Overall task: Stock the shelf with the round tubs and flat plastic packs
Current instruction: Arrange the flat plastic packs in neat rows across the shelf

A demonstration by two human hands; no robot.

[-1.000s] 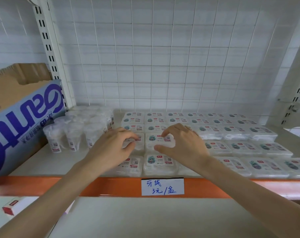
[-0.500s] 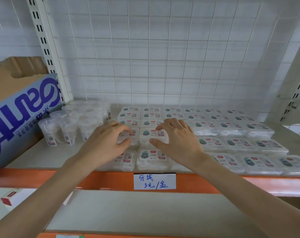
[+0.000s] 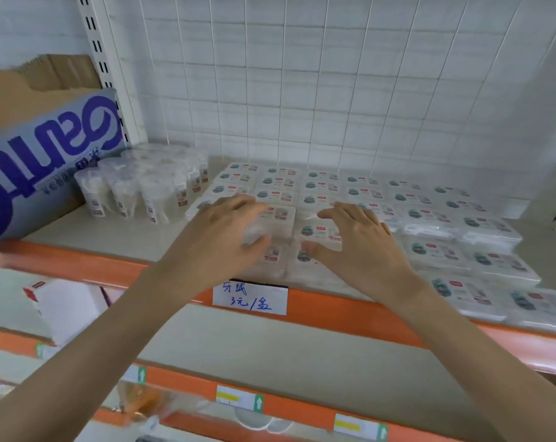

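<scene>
Several rows of flat plastic packs (image 3: 436, 250) with green and red labels lie on the beige shelf (image 3: 104, 237), some stacked two high. A cluster of clear round tubs (image 3: 155, 193) stands at their left. My left hand (image 3: 216, 244) grips one flat pack (image 3: 278, 220) on top of the front left stack, with its fingers over the far edge and its thumb at the near edge. Beside it, my right hand (image 3: 362, 247) rests with spread fingers on the neighbouring pack (image 3: 319, 232).
A blue and white carton (image 3: 47, 161) leans at the shelf's left end, beside the white upright post (image 3: 111, 74). A wire grid (image 3: 302, 90) backs the shelf. A handwritten price label (image 3: 249, 298) hangs on the orange front rail. A red and white box (image 3: 37, 291) sits one shelf lower.
The view has shifted and tilted, bringing the lower shelves into sight. Both hands have stayed on the front left packs; the right hand's fingers have spread wider.
</scene>
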